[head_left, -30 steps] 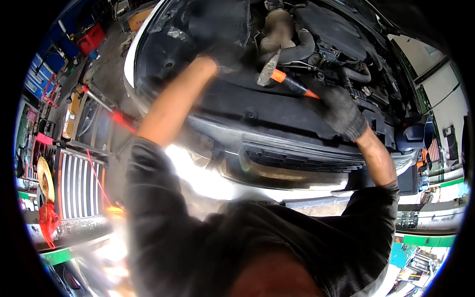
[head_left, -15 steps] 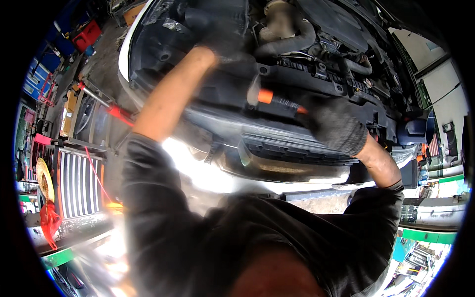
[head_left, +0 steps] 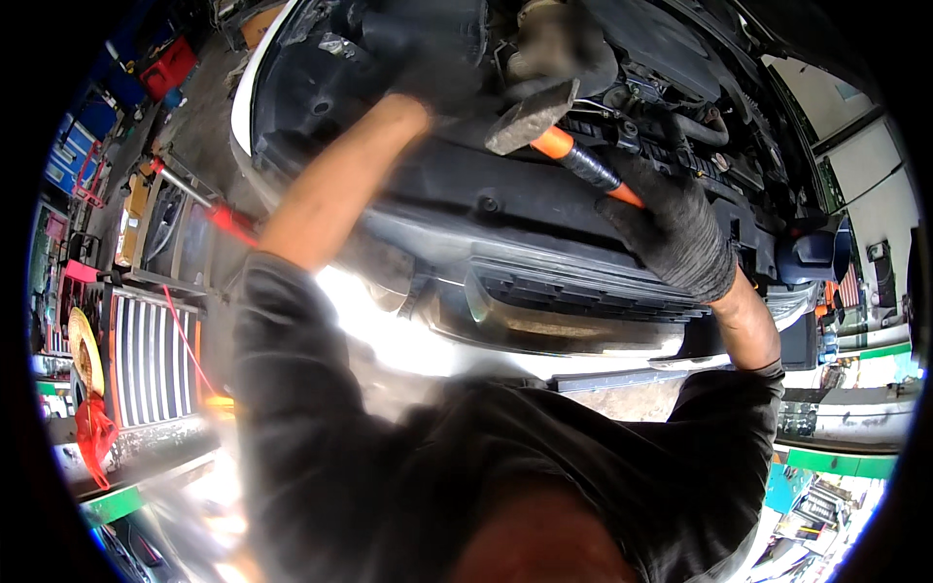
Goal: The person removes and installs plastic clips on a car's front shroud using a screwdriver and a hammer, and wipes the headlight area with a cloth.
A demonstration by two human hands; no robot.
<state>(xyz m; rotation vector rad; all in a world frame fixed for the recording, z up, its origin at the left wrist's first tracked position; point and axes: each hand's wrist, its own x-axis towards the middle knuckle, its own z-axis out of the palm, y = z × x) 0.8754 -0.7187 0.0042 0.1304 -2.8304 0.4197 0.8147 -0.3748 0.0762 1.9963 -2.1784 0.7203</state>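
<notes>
In a dark glove, my right hand (head_left: pixel 671 228) is closed round the handle of a hammer (head_left: pixel 535 119). The hammer has a grey metal head and an orange and black handle; its head is raised over the front of an open engine bay. My left hand (head_left: pixel 442 85), also in a dark glove, reaches into the bay near the black plastic parts on the left. Its fingers are blurred and blend into the dark parts, so what it touches is hidden. Below both hands runs the black front cover panel (head_left: pixel 544 194) of the car.
A tan metal part and a thick dark hose (head_left: pixel 593 78) lie beyond the hammer. The car's front grille (head_left: pixel 583 291) is close to my body. A red jack handle (head_left: pixel 228 222) slants at the left. Beside it stand a cardboard box (head_left: pixel 133 225) and a striped panel (head_left: pixel 155 360).
The hammer head has risen away from the front panel, toward the far side and slightly right. My right hand has tilted with it. My left hand stays in about the same place.
</notes>
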